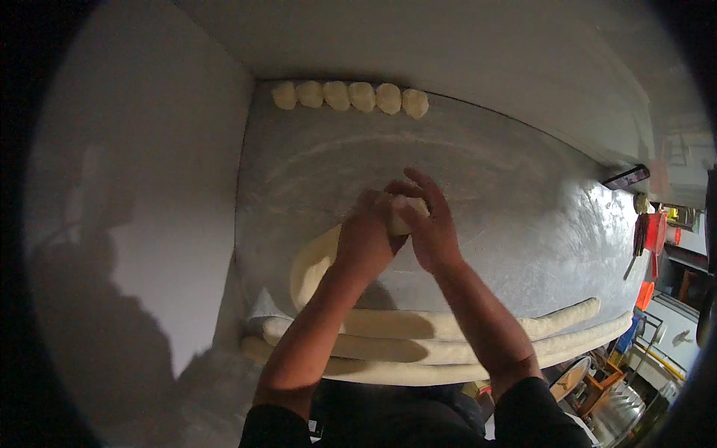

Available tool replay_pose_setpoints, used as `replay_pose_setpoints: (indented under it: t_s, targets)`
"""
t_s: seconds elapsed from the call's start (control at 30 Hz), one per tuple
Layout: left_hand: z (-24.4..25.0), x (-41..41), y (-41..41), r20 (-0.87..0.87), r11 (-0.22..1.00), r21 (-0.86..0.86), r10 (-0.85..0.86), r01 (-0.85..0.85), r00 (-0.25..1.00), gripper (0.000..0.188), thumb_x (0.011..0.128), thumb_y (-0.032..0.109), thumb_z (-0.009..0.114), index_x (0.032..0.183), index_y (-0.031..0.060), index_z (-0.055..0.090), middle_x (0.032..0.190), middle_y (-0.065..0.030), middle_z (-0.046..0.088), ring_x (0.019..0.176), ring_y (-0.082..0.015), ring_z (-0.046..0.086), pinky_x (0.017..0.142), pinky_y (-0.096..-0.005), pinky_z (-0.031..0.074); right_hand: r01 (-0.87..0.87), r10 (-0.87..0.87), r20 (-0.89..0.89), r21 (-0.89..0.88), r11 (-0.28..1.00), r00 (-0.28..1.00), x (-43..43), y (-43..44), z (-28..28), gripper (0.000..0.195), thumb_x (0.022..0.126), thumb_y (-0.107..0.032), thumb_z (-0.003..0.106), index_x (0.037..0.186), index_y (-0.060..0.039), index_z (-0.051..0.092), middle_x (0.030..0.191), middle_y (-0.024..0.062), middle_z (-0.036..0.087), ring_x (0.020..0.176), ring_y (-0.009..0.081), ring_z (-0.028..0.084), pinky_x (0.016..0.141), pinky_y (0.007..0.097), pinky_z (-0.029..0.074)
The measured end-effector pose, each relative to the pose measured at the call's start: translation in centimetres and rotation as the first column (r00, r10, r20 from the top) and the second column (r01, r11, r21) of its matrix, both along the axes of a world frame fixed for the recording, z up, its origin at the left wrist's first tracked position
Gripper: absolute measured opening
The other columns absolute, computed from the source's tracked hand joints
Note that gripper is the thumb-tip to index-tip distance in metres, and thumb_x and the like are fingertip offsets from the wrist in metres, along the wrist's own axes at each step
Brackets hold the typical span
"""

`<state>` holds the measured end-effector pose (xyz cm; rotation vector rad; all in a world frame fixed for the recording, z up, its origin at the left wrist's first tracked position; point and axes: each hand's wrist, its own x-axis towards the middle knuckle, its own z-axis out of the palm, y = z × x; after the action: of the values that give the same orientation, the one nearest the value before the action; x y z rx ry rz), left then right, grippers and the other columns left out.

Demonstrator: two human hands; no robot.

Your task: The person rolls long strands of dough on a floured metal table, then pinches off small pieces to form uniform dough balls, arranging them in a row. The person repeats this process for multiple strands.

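Note:
A pale lump of dough (400, 217) is between my two hands above the metal worktop. My left hand (365, 232) curls around dough, with a curved dough rope (313, 263) running under its wrist side. Whether the lump is still joined to this rope is hidden by the fingers. My right hand (432, 229) has its thumb against the lump, its other fingers spread beyond it. Long dough ropes (403, 353) lie side by side along the near edge, passing beneath both forearms.
Several dough pieces (362, 97) stand in a row along the worktop's (504, 235) back edge. Walls (168, 168) rise at the left and back. A phone (626, 177) leans at the far right corner. Red containers (654, 232) are beyond the right edge.

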<state>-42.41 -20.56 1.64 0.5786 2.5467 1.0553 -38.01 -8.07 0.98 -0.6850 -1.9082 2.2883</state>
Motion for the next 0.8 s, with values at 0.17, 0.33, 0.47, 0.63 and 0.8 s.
replay_pose_setpoints:
  t_s: [0.17, 0.33, 0.47, 0.63, 0.8]
  targets:
    - [-0.5, 2.2, 1.2, -0.267, 0.993, -0.091, 0.052, -0.079, 0.962, 0.034, 0.078, 0.018, 0.069, 0.109, 0.0041, 0.061, 0.104, -0.0143, 0.062, 0.097, -0.0358, 0.062, 0.080, -0.0489, 0.050, 0.106, -0.102, -0.029, 0.245, 0.964, 0.994, 0.9, -2.0, 1.5, 0.025, 0.084, -0.010, 0.066, 0.107, -0.0019, 0.063, 0.103, 0.0097, 0.067, 0.103, 0.0204, 0.061, 0.096, 0.0332, 0.045]
    - [2.3, 1.9, 2.1, 0.057, 0.943, -0.301, -0.129, 0.140, 0.990, 0.027, 0.078, 0.022, 0.065, 0.100, 0.0067, 0.066, 0.092, -0.0142, 0.069, 0.089, -0.0346, 0.067, 0.082, -0.0485, 0.049, 0.140, -0.147, -0.092, -0.075, 0.987, 0.985, 2.6, -0.7, 0.6, 0.023, 0.084, -0.012, 0.067, 0.105, -0.0038, 0.062, 0.095, 0.0077, 0.066, 0.089, 0.0195, 0.063, 0.083, 0.0333, 0.051]
    - [-0.5, -0.4, 0.7, 0.169, 0.888, -0.293, -0.316, 0.354, 0.933, 0.029, 0.076, 0.031, 0.069, 0.093, 0.0078, 0.068, 0.089, -0.0165, 0.071, 0.081, -0.0349, 0.069, 0.086, -0.0486, 0.050, -0.312, -0.003, -0.410, -0.700, 0.643, 0.912, 4.1, 1.4, 2.5, 0.025, 0.084, -0.014, 0.065, 0.106, -0.0037, 0.063, 0.095, 0.0076, 0.065, 0.086, 0.0207, 0.062, 0.081, 0.0338, 0.050]
    - [-1.5, -0.2, 2.4, 0.008, 0.931, -0.340, -0.139, 0.133, 0.990, 0.051, 0.073, 0.030, 0.075, 0.113, 0.0026, 0.059, 0.108, -0.0208, 0.065, 0.102, -0.0385, 0.063, 0.092, -0.0504, 0.046, 0.066, -0.061, -0.096, 0.050, 0.997, 0.994, 0.0, 7.0, 0.5, 0.039, 0.085, -0.013, 0.062, 0.122, -0.0023, 0.056, 0.111, 0.0106, 0.060, 0.096, 0.0217, 0.059, 0.087, 0.0336, 0.048]
    - [-1.2, 2.1, 2.0, -0.118, 0.948, -0.295, -0.162, 0.121, 0.980, 0.072, 0.065, 0.026, 0.083, 0.123, 0.0002, 0.049, 0.120, -0.0224, 0.057, 0.114, -0.0403, 0.054, 0.098, -0.0526, 0.040, 0.070, 0.004, -0.112, 0.644, 0.762, 0.994, -8.5, 13.3, -4.0, 0.052, 0.082, -0.007, 0.064, 0.133, -0.0060, 0.050, 0.121, 0.0188, 0.058, 0.113, 0.0324, 0.058, 0.096, 0.0408, 0.047]
